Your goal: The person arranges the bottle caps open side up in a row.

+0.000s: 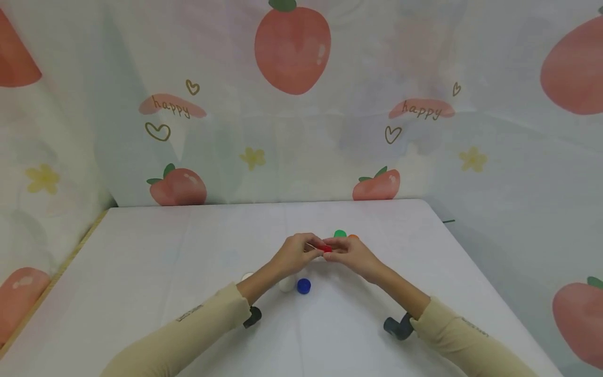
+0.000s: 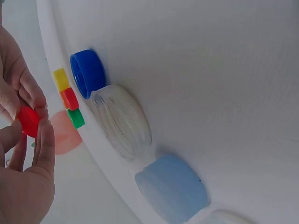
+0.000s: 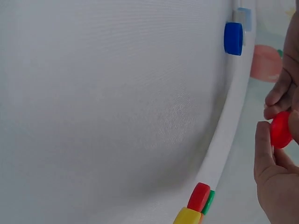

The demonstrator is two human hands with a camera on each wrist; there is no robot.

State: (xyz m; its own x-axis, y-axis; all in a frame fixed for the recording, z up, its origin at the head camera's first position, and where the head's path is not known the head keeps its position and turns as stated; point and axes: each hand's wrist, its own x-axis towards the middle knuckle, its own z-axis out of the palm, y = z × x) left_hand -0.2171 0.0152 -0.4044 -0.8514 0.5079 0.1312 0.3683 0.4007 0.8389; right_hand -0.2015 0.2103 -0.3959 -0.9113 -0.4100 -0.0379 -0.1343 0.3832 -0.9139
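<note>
Above the table, my left hand [image 1: 293, 255] and right hand [image 1: 355, 257] meet at a small red bottle cap [image 1: 327, 248]. Fingers and thumbs of both hands pinch its edge from opposite sides. In the left wrist view the left hand [image 2: 25, 189] is below the cap [image 2: 29, 122] and the right hand [image 2: 18, 70] above it. The right wrist view shows the red cap [image 3: 281, 129] between the right hand's fingertips, with the left hand [image 3: 287, 88] close by. The fingers partly cover the cap.
Nearer me lie a blue cap [image 1: 303, 286], a clear ridged cap [image 2: 122, 123] and a light blue cap [image 2: 172, 189]. Beyond the hands are green [image 1: 340, 233] and orange [image 1: 354, 236] caps, with another red cap [image 3: 199, 198] and a yellow cap [image 3: 188, 216] near them.
</note>
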